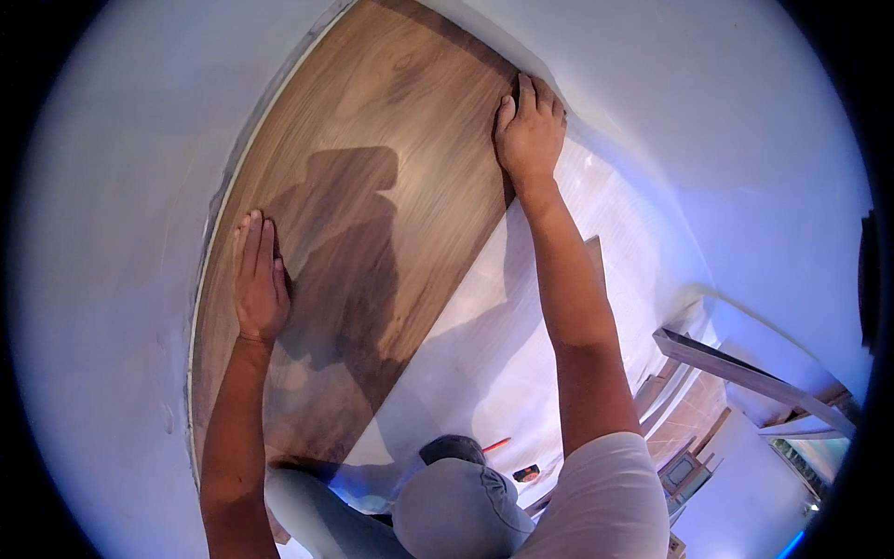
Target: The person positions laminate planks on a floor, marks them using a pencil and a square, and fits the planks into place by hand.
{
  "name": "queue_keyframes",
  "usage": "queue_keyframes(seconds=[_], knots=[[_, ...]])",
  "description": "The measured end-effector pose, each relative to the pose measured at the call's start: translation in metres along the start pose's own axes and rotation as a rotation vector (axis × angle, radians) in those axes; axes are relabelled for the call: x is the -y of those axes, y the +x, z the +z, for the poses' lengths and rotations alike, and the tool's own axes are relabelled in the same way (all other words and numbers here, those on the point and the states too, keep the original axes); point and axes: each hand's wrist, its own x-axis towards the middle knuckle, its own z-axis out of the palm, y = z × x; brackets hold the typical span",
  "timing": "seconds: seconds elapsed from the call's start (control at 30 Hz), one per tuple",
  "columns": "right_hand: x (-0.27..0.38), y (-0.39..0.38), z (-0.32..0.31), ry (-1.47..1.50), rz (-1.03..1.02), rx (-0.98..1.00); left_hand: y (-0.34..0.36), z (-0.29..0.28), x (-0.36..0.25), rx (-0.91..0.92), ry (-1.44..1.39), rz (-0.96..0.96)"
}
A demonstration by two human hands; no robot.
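Wood-look floor planks (438, 121) cover the left part of the floor, running along the left wall up to the far wall. My left hand (261, 279) lies flat on them close to the left wall, fingers together and stretched out, holding nothing. At the far right corner of the planks, my right hand (533, 130) presses down with its fingers extended over the edge, next to the far wall. My shadow darkens the middle of the planks. Pale underlay sheeting (466, 340) spreads over the floor to their right.
Between my knees and the underlay lie a red pencil (496, 445) and a small dark tape measure (526, 473). A narrow wood piece (596, 256) shows behind my right forearm. A long bar (745, 374) slants across the right side, near stacked boards (687, 470).
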Motion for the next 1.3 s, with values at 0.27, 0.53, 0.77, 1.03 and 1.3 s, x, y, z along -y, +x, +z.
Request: queue_keyframes(seconds=[0.27,0.53,0.77,1.03,1.3], knots=[[0.007,-0.009,-0.002,-0.046,0.19,-0.056,0.001,0.0,0.001,-0.003,0.022,0.011],[0.005,-0.017,-0.003,-0.089,0.378,-0.084,0.006,-0.002,-0.004,0.043,0.071,-0.022],[0.003,-0.029,-0.002,-0.226,0.392,-0.205,0.006,0.003,-0.002,0.041,0.057,0.02],[0.012,-0.021,-0.008,-0.222,0.478,-0.052,-0.002,0.0,0.004,0.062,0.049,-0.013],[-0.007,-0.021,-0.009,-0.417,0.377,0.079,0.008,-0.003,-0.005,0.024,0.015,0.03]])
